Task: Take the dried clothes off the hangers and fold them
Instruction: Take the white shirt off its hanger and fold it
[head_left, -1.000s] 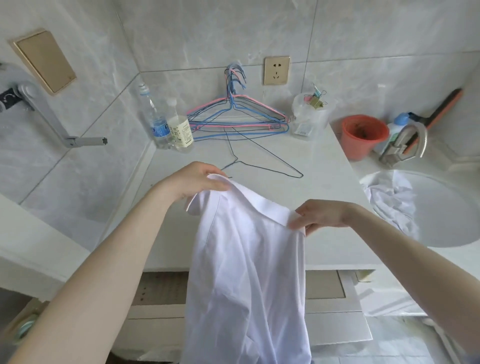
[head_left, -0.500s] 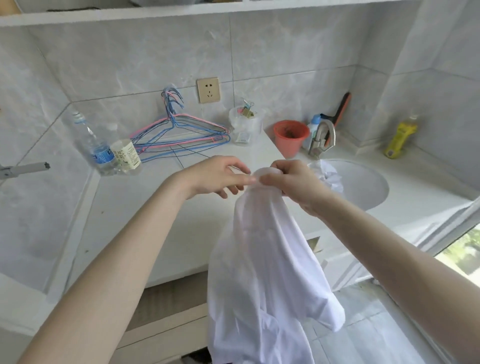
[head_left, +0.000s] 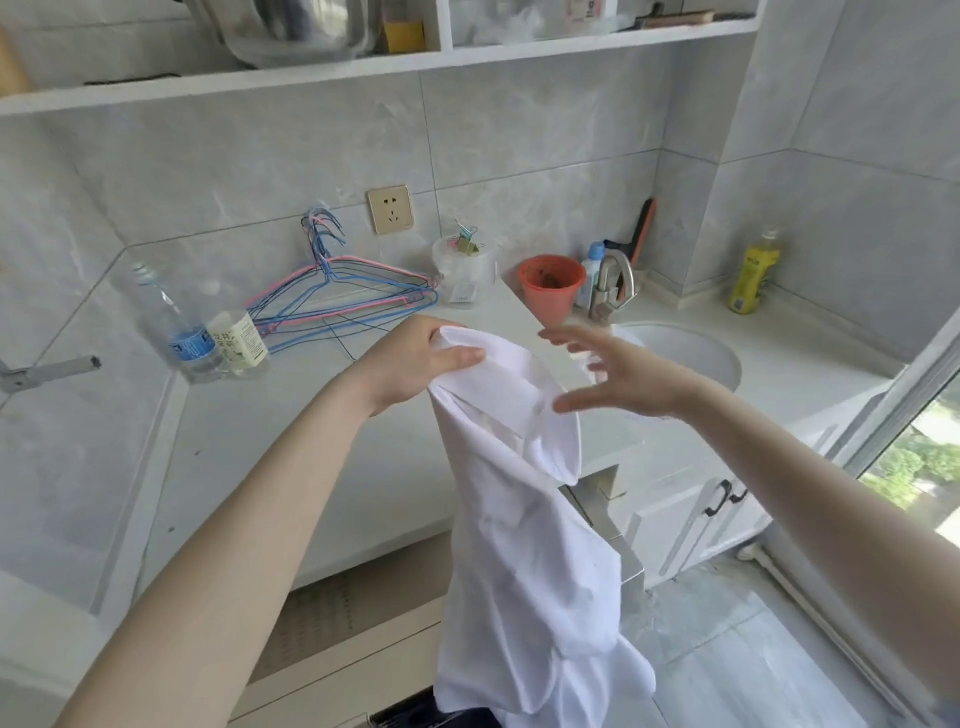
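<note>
Okay, my left hand (head_left: 415, 364) grips the shirt (head_left: 524, 545) at its top, thumb over the bunched cloth; the shirt hangs down in front of the counter (head_left: 291, 431) edge; my right hand (head_left: 628, 379) is just beside it, fingers spread, holding nothing, blurred; I can't tell if its thumb touches cloth; hangers (head_left: 343, 296) lie stacked at the counter's back.

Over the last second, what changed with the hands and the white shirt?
The hands, first apart at the collar, came together; then the right hand let go and now hovers open beside the white shirt. The left hand alone grips its top, the shirt hanging from it. The wire hangers, bottles and red bucket stayed on the counter.
</note>
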